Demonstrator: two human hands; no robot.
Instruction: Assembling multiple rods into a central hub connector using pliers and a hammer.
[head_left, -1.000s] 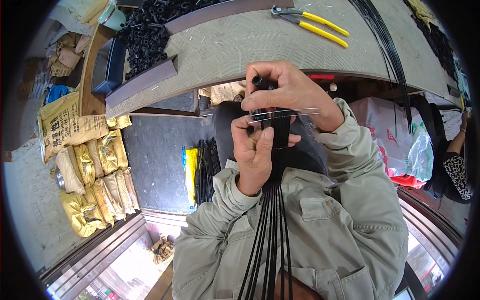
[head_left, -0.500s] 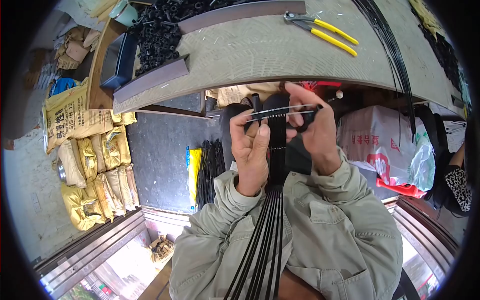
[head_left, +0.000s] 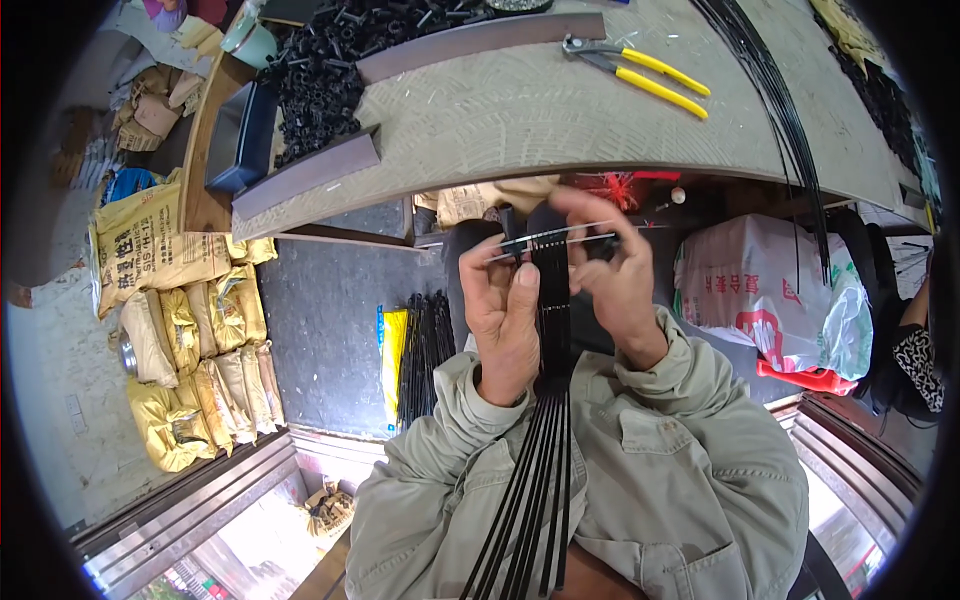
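Note:
My left hand [head_left: 505, 320] is closed on a narrow dark crossbar [head_left: 515, 246], the thumb lying along its near side. From the bar hangs a flat band of black strips [head_left: 553, 335], which fans out lower down into several separate strips [head_left: 525, 480] over my lap. A short black tube [head_left: 508, 220] stands up beside the left fingers. Thin light rods [head_left: 580, 232] run from the bar toward my right hand [head_left: 617, 290]. That hand's lower fingers are curled in by a dark piece at the bar's right end, while its upper finger is blurred; what they grip is hidden.
Ahead is a grey workbench [head_left: 470, 105] with yellow-handled pliers [head_left: 645, 75], a heap of small black parts [head_left: 325, 75] and long black strips [head_left: 765, 95]. Stuffed sacks [head_left: 190, 350] line the left wall. A plastic bag [head_left: 750, 280] lies right, more black strips [head_left: 425, 350] left.
My right hand has shifted slightly left and lower, and its upper finger moves in a blur. The black round part seen at the bar's right end is now mostly covered. My left hand keeps its grip.

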